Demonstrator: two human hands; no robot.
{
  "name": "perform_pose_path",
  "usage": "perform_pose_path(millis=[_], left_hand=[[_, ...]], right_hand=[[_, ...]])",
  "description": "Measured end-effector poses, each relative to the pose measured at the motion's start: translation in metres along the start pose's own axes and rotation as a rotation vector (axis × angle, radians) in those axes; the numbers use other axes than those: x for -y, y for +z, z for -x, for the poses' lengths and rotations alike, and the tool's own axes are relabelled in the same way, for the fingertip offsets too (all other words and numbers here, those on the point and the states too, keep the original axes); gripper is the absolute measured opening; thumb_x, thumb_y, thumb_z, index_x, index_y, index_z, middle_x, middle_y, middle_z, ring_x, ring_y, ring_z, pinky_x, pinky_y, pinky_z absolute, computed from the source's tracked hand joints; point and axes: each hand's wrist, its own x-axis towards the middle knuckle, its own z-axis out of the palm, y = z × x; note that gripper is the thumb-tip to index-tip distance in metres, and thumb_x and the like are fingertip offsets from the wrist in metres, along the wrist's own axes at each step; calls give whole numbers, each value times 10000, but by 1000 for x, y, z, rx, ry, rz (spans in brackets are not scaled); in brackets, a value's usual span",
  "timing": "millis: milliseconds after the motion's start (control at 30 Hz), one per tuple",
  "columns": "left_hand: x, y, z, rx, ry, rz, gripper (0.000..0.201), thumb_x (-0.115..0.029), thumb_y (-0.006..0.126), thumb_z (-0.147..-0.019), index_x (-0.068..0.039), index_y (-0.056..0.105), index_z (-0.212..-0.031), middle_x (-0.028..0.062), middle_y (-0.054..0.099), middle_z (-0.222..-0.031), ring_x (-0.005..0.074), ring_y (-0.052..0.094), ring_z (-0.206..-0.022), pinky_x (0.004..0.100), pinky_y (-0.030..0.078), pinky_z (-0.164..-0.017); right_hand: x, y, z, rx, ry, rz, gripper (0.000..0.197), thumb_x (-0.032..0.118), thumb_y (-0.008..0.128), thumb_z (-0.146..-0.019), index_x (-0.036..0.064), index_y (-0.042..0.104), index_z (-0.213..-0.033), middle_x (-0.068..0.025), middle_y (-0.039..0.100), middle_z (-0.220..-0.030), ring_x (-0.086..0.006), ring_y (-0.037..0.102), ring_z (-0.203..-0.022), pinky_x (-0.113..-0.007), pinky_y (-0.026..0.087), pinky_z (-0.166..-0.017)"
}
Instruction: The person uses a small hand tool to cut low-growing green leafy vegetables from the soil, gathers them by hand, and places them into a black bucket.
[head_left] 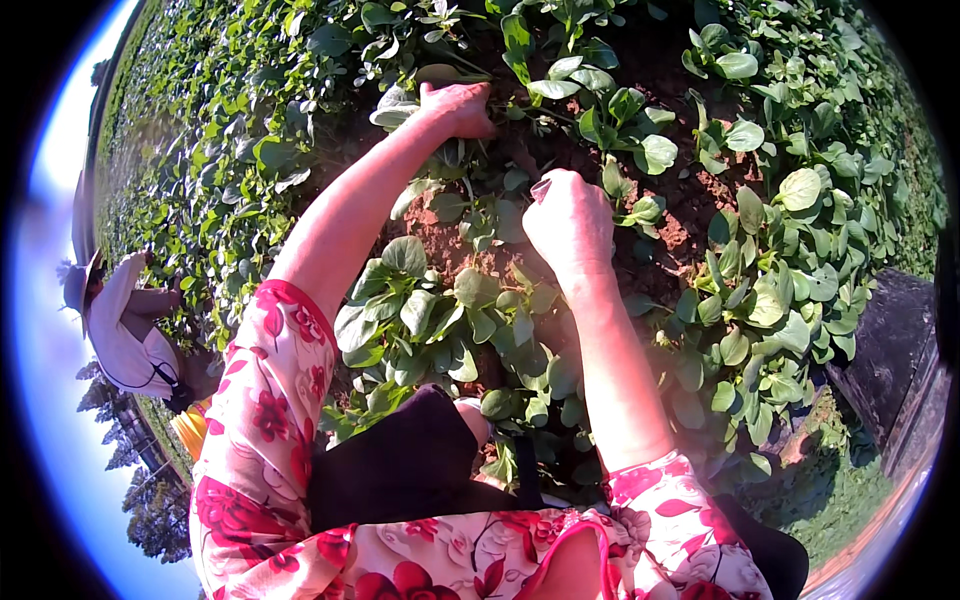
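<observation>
"Among green round-leaved plants [415, 312], left hand [462, 110]?"
"At one broad olive-green leaf [450, 74], long axis crosswise; fingers' closure hidden, cannot tell."
"Right hand [572, 225]?"
"Fist, curled tight round a small grey-brown object [540, 189], visible end pointing up-left."

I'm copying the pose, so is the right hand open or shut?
Shut: the right hand is curled into a fist, with a small dark thing poking out.

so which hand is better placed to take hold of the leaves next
Probably the left hand: it reaches farther forward, among green leaves, though its grip is partly hidden. The right hand is a closed fist, a small object showing in it.
</observation>
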Motion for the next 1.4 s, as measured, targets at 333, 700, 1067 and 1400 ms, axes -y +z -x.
perform_pose_path(millis=[333,700,1067,1400], left_hand=[[-6,17,-5,-253,46,-179,215,-158,612,-706,-138,684,-908,100,685,-879,262,655,-897,467,305,-938],[10,22,-19,-160,-35,-36,261,-144,516,-779,-126,653,-1000,106,668,-1020,270,617,-1018,546,285,-966],[39,22,-18,-115,-133,107,372,-384,507,-855,-188,614,-1153,84,611,-1178,297,546,-1132,617,245,-991],[2,14,19,-258,307,-248,304,-248,637,-688,-120,650,-964,97,583,-1064,286,468,-1121,648,107,-1034]], right_hand=[[12,34,-25,-35,162,-194,134,86,576,-713,51,665,-807,-202,656,-780,-375,640,-809,-430,516,-719],[-3,20,7,-76,95,-70,124,85,588,-731,65,662,-828,-166,669,-781,-344,653,-769,-421,524,-703],[16,11,-20,-12,31,-99,136,106,590,-743,77,684,-837,-181,667,-796,-350,652,-791,-432,525,-715],[-8,11,39,31,16,24,89,53,588,-730,24,628,-804,-159,660,-752,-328,648,-749,-407,517,-679]])
